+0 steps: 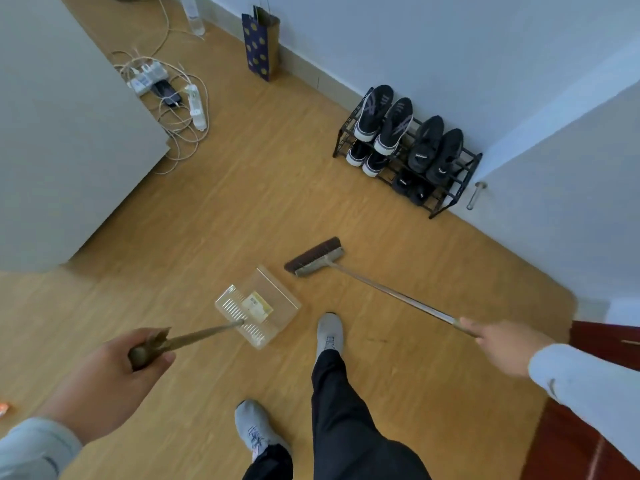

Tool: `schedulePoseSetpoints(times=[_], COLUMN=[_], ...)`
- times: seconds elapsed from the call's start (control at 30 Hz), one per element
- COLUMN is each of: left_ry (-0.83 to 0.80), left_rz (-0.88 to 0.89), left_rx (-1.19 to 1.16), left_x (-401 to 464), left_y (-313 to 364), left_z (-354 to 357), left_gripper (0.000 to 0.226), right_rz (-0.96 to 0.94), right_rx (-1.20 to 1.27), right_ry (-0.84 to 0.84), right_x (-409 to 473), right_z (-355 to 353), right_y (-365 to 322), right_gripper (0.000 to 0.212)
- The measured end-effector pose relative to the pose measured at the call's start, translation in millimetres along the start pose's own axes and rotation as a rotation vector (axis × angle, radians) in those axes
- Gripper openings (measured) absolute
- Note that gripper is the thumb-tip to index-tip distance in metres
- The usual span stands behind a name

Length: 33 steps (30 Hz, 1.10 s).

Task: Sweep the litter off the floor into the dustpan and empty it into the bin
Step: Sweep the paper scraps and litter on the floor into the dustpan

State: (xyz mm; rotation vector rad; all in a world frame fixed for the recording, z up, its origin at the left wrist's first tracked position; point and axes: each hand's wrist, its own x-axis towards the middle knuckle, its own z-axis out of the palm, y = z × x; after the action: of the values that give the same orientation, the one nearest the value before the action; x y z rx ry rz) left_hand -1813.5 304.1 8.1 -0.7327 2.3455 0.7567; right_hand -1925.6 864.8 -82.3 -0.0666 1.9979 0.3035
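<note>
My left hand [114, 372] grips the long handle of a clear plastic dustpan [273, 289], which sits low over the wooden floor in front of my feet. A pale yellow-white piece of litter [257, 305] lies inside the pan. My right hand [502, 344] holds the thin metal handle of a broom. The broom's dark bristle head [314, 256] rests on the floor just beyond the pan's open edge, a little to its right. No bin is in view.
A black shoe rack [450, 199] with dark shoes stands against the right wall. Power strips and tangled white cables [180, 109] lie at the far left. A blue dotted paper bag [259, 43] leans on the far wall. A small orange scrap [3, 408] lies at the left edge.
</note>
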Motion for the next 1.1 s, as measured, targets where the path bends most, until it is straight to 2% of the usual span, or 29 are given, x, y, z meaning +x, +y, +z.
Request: schedulePoseSetpoints(times=[0.13, 0.3, 0.37, 0.47, 0.57, 0.63, 0.7, 0.83, 0.93, 1.0, 1.1], left_ry=[-0.073, -0.088, -0.063, -0.038, 0.003, -0.031, -0.059, -0.103, -0.106, -0.109, -0.129], left_rz=[0.078, 0.121, 0.116, 0.097, 0.12, 0.133, 0.154, 0.182, 0.191, 0.208, 0.232], left_rx=[0.027, 0.052, 0.032, 0.028, 0.041, 0.075, 0.092, 0.152, 0.201, 0.233, 0.279], left_x=[-17.4, -38.9, -39.8, -36.6, -27.7, -26.4, -31.0, -42.7, -49.6, -51.4, -50.1], left_y=[-15.4, -37.5, -44.9, -47.8, -49.1, -44.5, -39.8, -35.1, -34.0, -31.1, -25.1], left_z=[3.9, 7.8, 12.0, 26.6, 43.4, 51.2, 54.7, 59.3, 61.9, 64.1, 69.4], left_gripper=[0.014, 0.009, 0.012, 0.021, 0.025, 0.015, 0.016, 0.014, 0.019, 0.023, 0.027], right_rz=[0.089, 0.125, 0.127, 0.139, 0.158, 0.142, 0.145, 0.167, 0.146, 0.153, 0.226], right_rx=[0.176, 0.528, 0.564, 0.598, 0.609, 0.569, 0.569, 0.668, 0.715, 0.758, 0.821], right_ry=[-0.049, 0.108, 0.19, 0.242, 0.156, 0.089, 0.027, -0.051, -0.088, -0.05, 0.097], right_x=[-68.8, -135.3, -114.6, -33.1, 34.9, 38.0, 6.6, -92.1, -137.1, -158.5, -189.4], right_z=[89.9, 118.2, 100.8, 51.5, 34.8, 68.9, 121.9, 197.0, 225.6, 225.4, 216.3], right_y=[17.7, 9.6, -5.4, -47.6, -102.0, -122.1, -125.6, -114.5, -101.2, -82.9, -62.1], right_gripper=[0.055, 0.049, 0.049, 0.05, 0.051, 0.058, 0.069, 0.06, 0.056, 0.054, 0.05])
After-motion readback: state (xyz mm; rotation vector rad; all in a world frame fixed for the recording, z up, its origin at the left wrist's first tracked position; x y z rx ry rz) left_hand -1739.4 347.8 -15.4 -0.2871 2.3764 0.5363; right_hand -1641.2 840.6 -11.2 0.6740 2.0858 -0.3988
